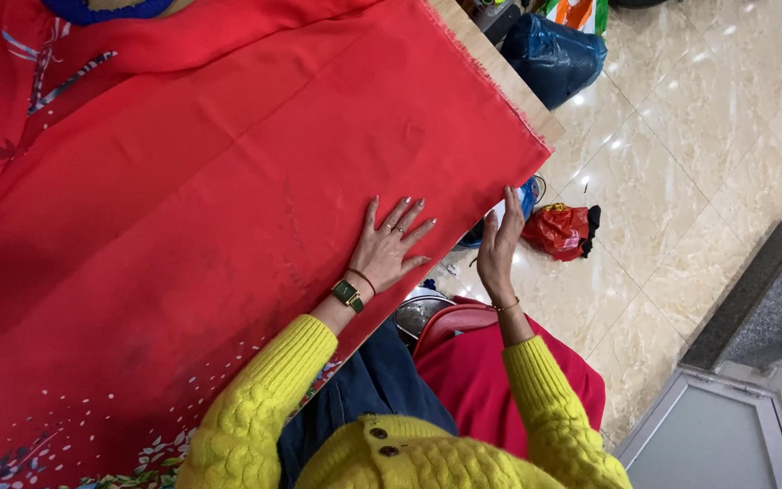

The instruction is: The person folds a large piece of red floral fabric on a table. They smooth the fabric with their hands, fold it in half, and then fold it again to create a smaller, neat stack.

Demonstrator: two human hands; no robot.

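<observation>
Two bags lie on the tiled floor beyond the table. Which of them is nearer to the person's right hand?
The red bag is nearer: it lies just past the fingertips of the right hand, at the cloth's edge. The dark blue bag sits farther off, by the table corner.

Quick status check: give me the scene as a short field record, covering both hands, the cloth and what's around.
left hand: flat, fingers spread, palm down on the red fabric; green watch on the wrist
right hand: at the fabric's near edge, open, thin bracelet on the wrist; contact unclear
fabric: spread over a table, floral print along its borders
sleeves: yellow knit sweater
floor: pale glossy tiles, a blue bag, a red bag
</observation>
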